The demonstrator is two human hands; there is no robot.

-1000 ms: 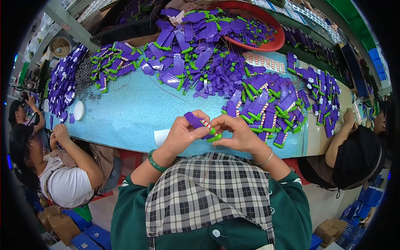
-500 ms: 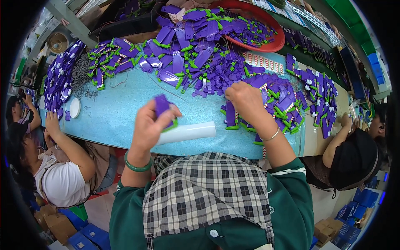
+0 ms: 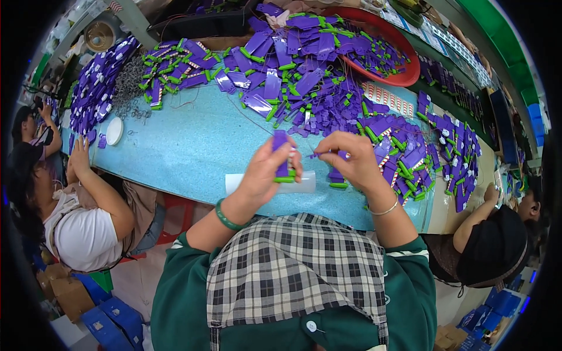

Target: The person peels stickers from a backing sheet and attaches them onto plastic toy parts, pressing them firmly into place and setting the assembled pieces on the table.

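Note:
My left hand (image 3: 260,172) is closed round a purple case (image 3: 281,139) with a bright green end. It is held upright over the table, near the middle. Just to its right, my right hand (image 3: 356,161) pinches a small purple piece (image 3: 314,155) between thumb and fingertips. The two hands are close but apart. Beneath the left hand lies a smooth white tube (image 3: 305,183), partly covered by hand and case. Beyond the right hand spreads a heap of small purple pieces (image 3: 335,105). Purple cases with green ends (image 3: 404,158) are piled beside my right wrist.
A red basin (image 3: 411,65) of purple parts stands at the far right. A sheet of red-and-white stickers (image 3: 389,100) lies below it. Metal rings (image 3: 130,82) and a white lid (image 3: 115,130) are on the left. Co-workers sit on both sides along the blue table (image 3: 170,152).
My left hand has moved right with the case, now upright and close to my right hand. My right hand has come away from the heap with a small purple piece.

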